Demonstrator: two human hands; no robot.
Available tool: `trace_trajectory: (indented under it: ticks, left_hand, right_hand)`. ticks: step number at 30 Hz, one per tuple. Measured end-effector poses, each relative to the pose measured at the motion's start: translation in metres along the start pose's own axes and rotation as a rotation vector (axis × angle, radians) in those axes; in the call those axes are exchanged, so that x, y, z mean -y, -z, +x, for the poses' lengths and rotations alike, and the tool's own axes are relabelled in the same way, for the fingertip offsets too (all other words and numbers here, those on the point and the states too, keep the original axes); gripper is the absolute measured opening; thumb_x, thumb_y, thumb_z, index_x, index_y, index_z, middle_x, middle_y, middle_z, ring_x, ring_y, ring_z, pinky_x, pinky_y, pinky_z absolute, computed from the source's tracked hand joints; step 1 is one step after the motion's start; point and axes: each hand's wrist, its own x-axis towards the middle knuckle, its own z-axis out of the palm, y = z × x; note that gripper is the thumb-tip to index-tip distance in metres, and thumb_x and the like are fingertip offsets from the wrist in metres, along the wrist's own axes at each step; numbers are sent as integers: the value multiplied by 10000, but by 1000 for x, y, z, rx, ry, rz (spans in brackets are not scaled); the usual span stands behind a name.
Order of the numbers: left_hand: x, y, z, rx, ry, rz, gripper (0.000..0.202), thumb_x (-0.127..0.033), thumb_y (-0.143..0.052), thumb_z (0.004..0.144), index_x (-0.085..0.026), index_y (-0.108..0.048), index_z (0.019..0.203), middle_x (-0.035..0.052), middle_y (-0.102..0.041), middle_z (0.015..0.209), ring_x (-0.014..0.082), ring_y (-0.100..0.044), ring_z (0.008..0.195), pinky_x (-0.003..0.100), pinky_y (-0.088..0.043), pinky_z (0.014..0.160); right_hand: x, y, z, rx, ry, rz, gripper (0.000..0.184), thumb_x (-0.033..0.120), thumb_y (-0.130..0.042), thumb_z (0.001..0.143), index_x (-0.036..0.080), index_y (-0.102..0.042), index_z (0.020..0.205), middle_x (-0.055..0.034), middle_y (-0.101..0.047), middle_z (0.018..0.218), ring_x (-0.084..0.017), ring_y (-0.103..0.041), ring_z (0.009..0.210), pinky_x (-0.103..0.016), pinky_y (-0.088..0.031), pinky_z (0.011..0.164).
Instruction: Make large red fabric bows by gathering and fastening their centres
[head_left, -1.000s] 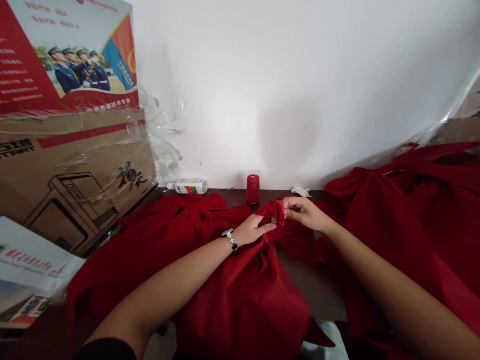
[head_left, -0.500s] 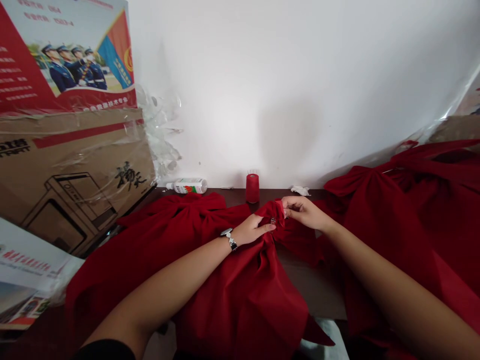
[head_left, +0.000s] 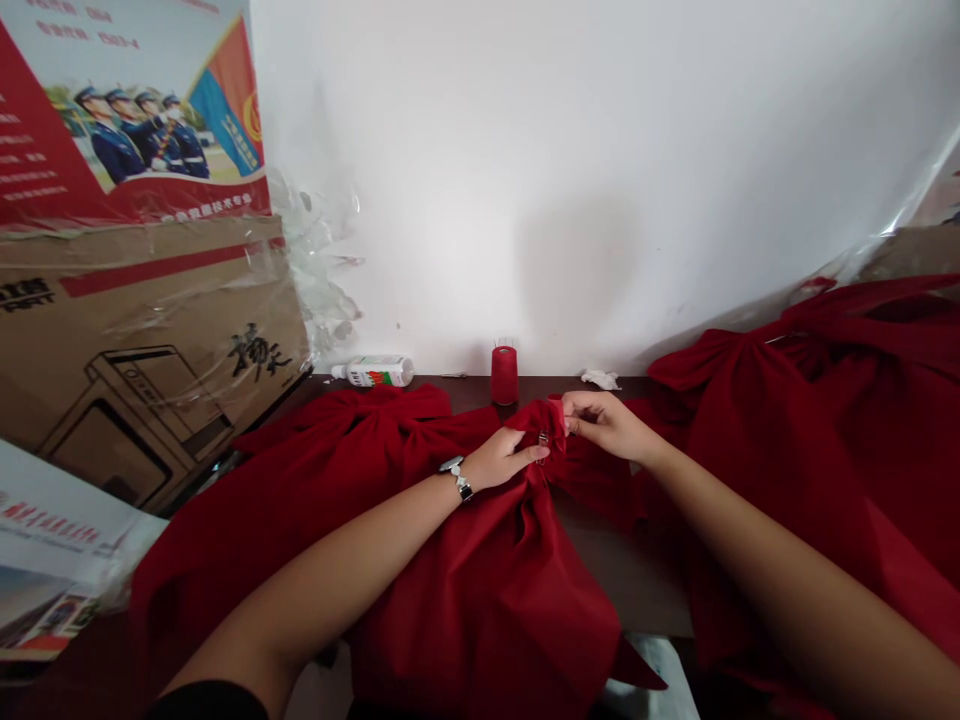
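Note:
Red fabric gathered into a bow (head_left: pixel 487 590) hangs over the front of the dark table. My left hand (head_left: pixel 501 460) grips its bunched middle, thumb on top and the other fingers hidden in the folds. A small metal clip or pin (head_left: pixel 543 440) shows on the gathers beside that thumb. My right hand (head_left: pixel 604 425) pinches the upper edge of the same cloth between thumb and fingers. Just behind stands a spool of red thread (head_left: pixel 505 376) with several needles sticking up from its top.
More red bows lie to the left (head_left: pixel 360 440) and in a pile on the right (head_left: pixel 810 430). A white bottle (head_left: pixel 375 371) lies on its side against the wall, and a crumpled white tissue (head_left: pixel 600 379) rests at the back. A cardboard box (head_left: pixel 150 350) stands at the left.
Both hands keep their hold on the fabric in nearly the same place. Only a very slight shift of the hands and the view shows.

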Motion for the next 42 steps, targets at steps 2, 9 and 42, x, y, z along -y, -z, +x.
trace_trajectory:
  ticks: [2,9,42]
  left_hand:
    - [1,-1,0,1,-15,2,504,-437,-475,858,-176,-445,1288,98,-511,1316,232,-476,1203,337,-320,1038]
    - [1,0,1,24,-29,31,494,-416,-461,870,-163,-437,1294,106,-532,1289,232,-511,1152,333,-337,1016]
    - [2,0,1,-131,80,185,275,-401,-474,858,-140,-558,881,55,-644,874,187,-586,806,290,-441,768]
  right_hand:
    - [-1,1,1,23,-21,69,292,409,-579,823,157,-521,687,-10,-540,641,-119,-503,607,-240,-413,596]
    - [-4,3,1,47,-63,158,299,420,-595,811,155,-521,694,4,-525,633,-106,-490,580,-240,-416,583]
    - [-4,-4,1,-23,-44,-56,194,343,-466,894,164,-501,828,2,-516,683,-108,-465,595,-233,-390,603]
